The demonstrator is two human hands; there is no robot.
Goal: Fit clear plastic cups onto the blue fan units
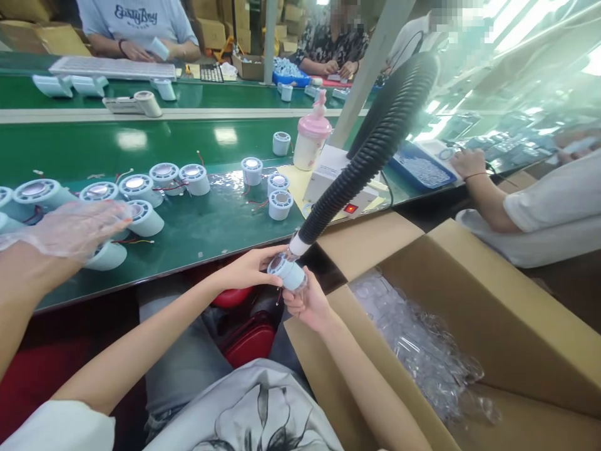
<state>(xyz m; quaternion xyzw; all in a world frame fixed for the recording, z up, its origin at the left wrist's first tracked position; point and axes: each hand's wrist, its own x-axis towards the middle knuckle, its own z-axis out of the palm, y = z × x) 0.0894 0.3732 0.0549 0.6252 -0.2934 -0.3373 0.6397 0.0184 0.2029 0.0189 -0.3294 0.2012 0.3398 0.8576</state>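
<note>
Both hands, left hand (248, 268) and right hand (307, 305), clasp one smooth white plastic cylinder (288, 273) under a ribbed black hose (375, 147).

Conveyor belt (197, 232): runs left to right ahead of the person, its near edge just above the lap.
Cylindrical housings (136, 188): clustered on the belt's left and middle, near the near edge.
Gloved hand (75, 228): a co-worker's, over the housings at the belt's left end.
Bottle (310, 134): stands on the belt right of the housings, behind the control box (335, 181).
Hose (375, 144): slopes from upper right to below the near edge.
Held housing (287, 272): at the hose's mouth, left hand (248, 269) left of it, right hand (307, 304) beneath.
Carton (469, 313): right of the hands, below the belt's edge.
Plastic pieces (422, 344): inside the carton.
</note>
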